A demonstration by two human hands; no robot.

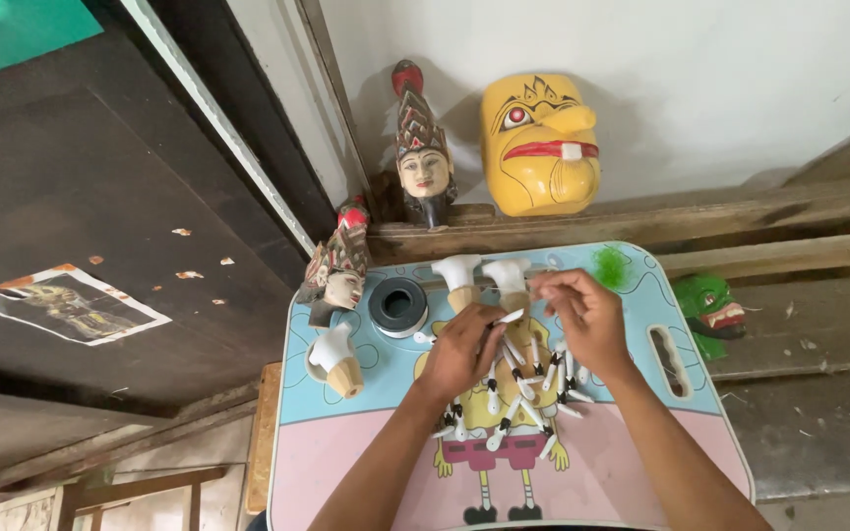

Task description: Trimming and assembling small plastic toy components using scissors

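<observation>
My left hand (462, 349) pinches a small white carved piece with a dark tip (510, 317) above a pile of several similar white pieces (518, 398). The pile lies in the middle of a small cartoon-printed table (346, 442). My right hand (582, 315) hovers just right of the left, fingers curled together near the held piece; whether it also grips it I cannot tell. Two unpainted puppet heads, white on wooden bases (456, 280) (511, 280), stand just beyond my hands.
A black round container (398, 305) and another white puppet head (336, 362) sit on the table's left. A painted puppet head (336, 270), a crowned puppet head (423, 162), a yellow mask (540, 143) and a green mask (712, 307) rest by the wall ledge.
</observation>
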